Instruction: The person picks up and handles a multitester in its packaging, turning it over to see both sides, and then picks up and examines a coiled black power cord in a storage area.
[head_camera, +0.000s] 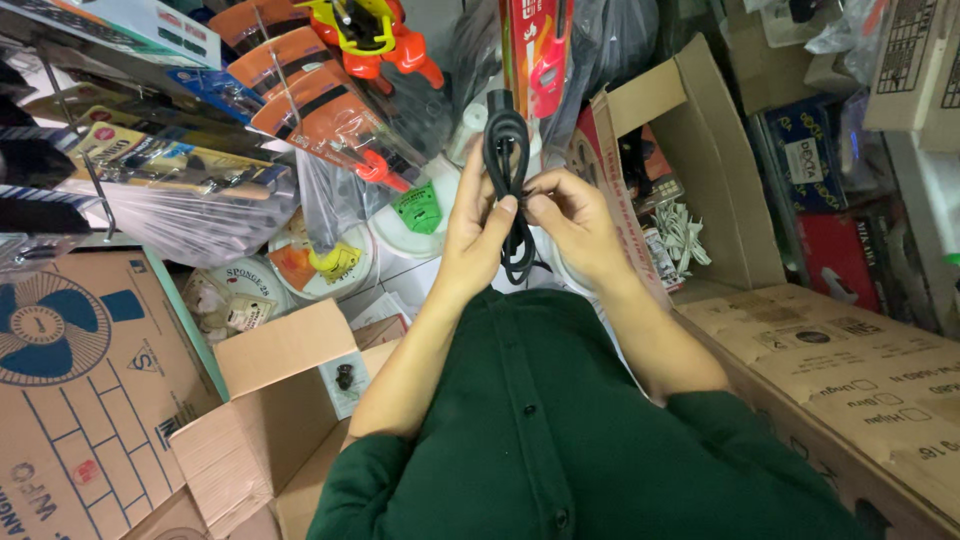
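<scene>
A coiled black power cable (506, 150) stands upright between my hands, its plug end at the top. My left hand (477, 225) grips the bundle from the left, thumb across the coil's middle. From the right, my right hand (575, 220) pinches the same middle part with its fingertips. The lower loop of the cable hangs below my hands. My dark green sleeves and shirt fill the bottom of the view.
An open cardboard box (290, 400) sits at lower left, a larger open box (690, 130) with white cords (685, 235) at right. Packaged tools hang on hooks (330, 110) above left. A flat carton (860, 370) lies at right, another printed carton (70, 400) at far left.
</scene>
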